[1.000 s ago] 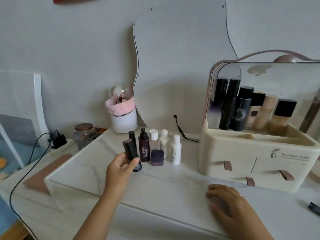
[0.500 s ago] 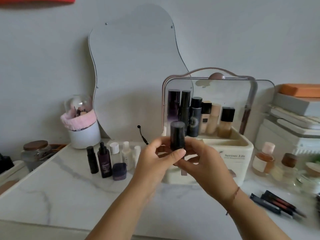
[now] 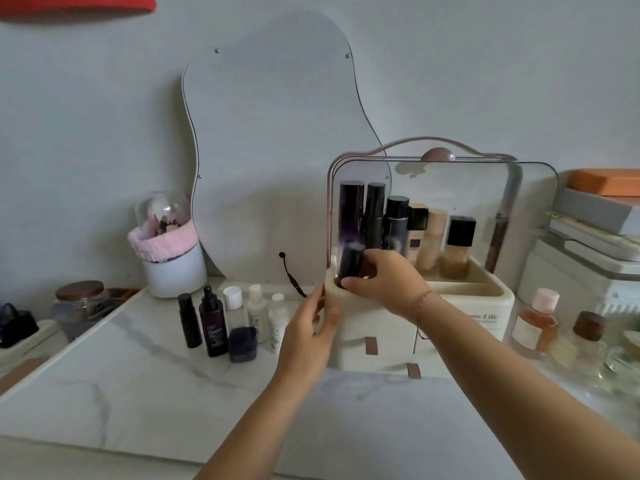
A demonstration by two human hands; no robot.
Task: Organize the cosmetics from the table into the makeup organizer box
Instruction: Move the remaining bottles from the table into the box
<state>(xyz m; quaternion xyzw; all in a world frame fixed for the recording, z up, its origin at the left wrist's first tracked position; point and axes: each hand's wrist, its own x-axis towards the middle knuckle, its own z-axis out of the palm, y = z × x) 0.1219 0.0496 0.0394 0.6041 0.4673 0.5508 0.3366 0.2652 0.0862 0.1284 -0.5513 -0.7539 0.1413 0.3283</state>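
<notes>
A cream makeup organizer box [image 3: 467, 306] with a raised clear lid stands on the marble table; several dark and beige bottles line its back. My right hand [image 3: 384, 278] grips a short black bottle [image 3: 349, 263] and holds it upright in the box's front-left corner, its base below the rim. At the box's left front corner, my left hand [image 3: 311, 327] rests with its thumb on the front face. To the left of the box stand several cosmetics: a black tube [image 3: 188, 320], a dark dropper bottle [image 3: 212, 323], small white bottles [image 3: 258, 311] and a dark jar [image 3: 243, 344].
A wavy mirror [image 3: 270, 150] leans on the wall behind. At the left stand a white brush cup with pink trim [image 3: 169, 258] and a lidded glass jar [image 3: 81, 306]. Perfume bottles [image 3: 535, 323] and stacked boxes [image 3: 595, 237] crowd the right side.
The black bottle passed from my left hand into my right and moved from in front of the box down into its front-left corner. My left hand dropped to the box's corner.
</notes>
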